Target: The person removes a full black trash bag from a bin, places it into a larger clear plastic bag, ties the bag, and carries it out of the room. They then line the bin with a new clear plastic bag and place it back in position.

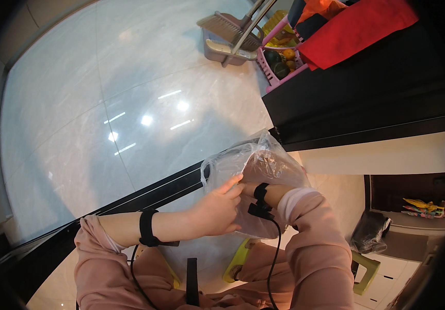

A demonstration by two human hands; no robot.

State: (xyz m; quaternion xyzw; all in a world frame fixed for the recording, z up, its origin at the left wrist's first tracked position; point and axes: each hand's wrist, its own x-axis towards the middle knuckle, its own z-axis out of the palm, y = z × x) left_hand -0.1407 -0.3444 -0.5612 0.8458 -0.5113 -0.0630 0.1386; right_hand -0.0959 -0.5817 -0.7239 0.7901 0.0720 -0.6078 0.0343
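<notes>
A large clear plastic bag point(273, 155) hangs spread in front of me, with something brownish showing through its film. My left hand point(216, 209) reaches across from the left and lies against the bag's near side, its index finger stretched towards the bag. Just right of its fingertips is my right hand point(249, 189), mostly hidden by the bag and the left hand. What either hand grips cannot be made out. Each wrist wears a black strap with a cable.
A black door track point(160, 193) crosses the floor beside the bag. Beyond are a broom point(222, 29) in a dustpan point(226, 54), a pink rack point(274, 79) holding fruit or vegetables, and a red cloth point(354, 33) on a black cabinet point(362, 93). A green stool point(367, 273) stands at right.
</notes>
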